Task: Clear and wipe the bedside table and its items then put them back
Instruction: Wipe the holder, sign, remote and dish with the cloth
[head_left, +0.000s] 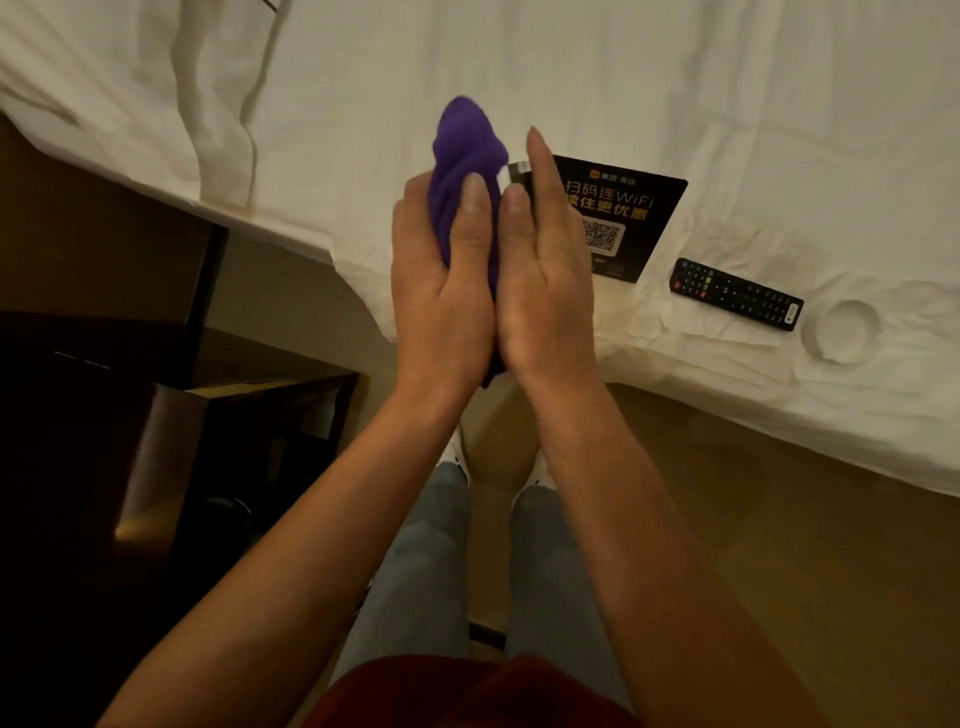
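Purple cloth (467, 156) gripped in left hand (441, 291), bunched above thumb, right hand (545, 291) flat, possibly holding something (blurred)

The purple cloth (464, 156) looks like soft matt fabric, bunched into folds, and the bed sheet (675, 78) is white cloth, creased and wrinkled all over. The WiFi card (623, 208) is black with a slight sheen, the remote (735, 293) looks like matt black plastic. The dark bedside counter (156, 415) has a glossy, reflective finish, and the floor (779, 545) is smooth, wood-toned.
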